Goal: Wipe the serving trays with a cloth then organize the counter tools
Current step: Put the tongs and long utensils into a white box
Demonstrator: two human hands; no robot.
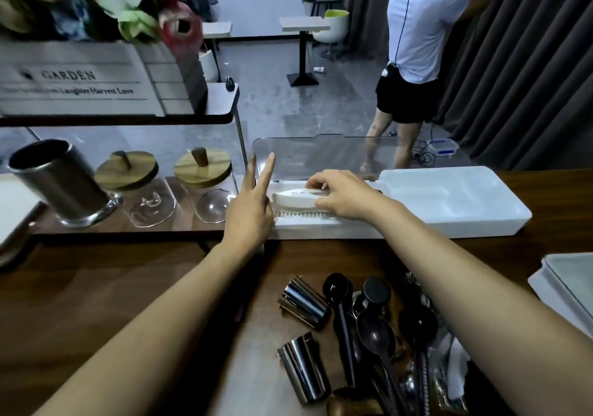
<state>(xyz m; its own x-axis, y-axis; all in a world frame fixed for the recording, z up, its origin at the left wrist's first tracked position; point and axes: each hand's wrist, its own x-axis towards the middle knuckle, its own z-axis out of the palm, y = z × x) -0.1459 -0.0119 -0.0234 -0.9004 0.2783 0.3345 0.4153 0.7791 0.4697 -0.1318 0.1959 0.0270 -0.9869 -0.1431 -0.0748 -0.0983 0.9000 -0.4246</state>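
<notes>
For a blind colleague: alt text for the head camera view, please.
A right hand holds a white brush in a white tray whose clear lid stands open; the left hand, two fingers straight, is raised beside it. Metal cups and dark spoons lie on the counter.

Behind the white box its clear lid stands upright, a wall. Left of it, jars and a steel cup crowd under a shelf. A brush fills its left end. In front, bare worktop, then heaped spoons.
</notes>
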